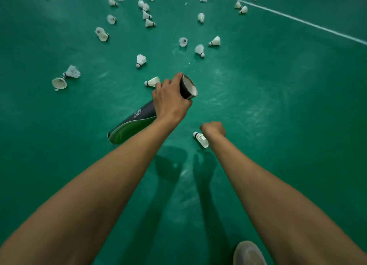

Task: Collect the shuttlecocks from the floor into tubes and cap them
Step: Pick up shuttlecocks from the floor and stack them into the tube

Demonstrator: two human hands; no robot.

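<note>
Past shoe, shuttlecock is being addressed by curled right hand (hold indeterminate); tube being gripped by left hand should receive it cork-first.

Grips dark tube near its open end with left hand; holds it tilted, open end up and to the right; curls right hand against one shuttlecock, grip not discernible; faces scattered shuttlecocks across green floor; shows white line upper right; shows shoe at bottom edge.
</note>
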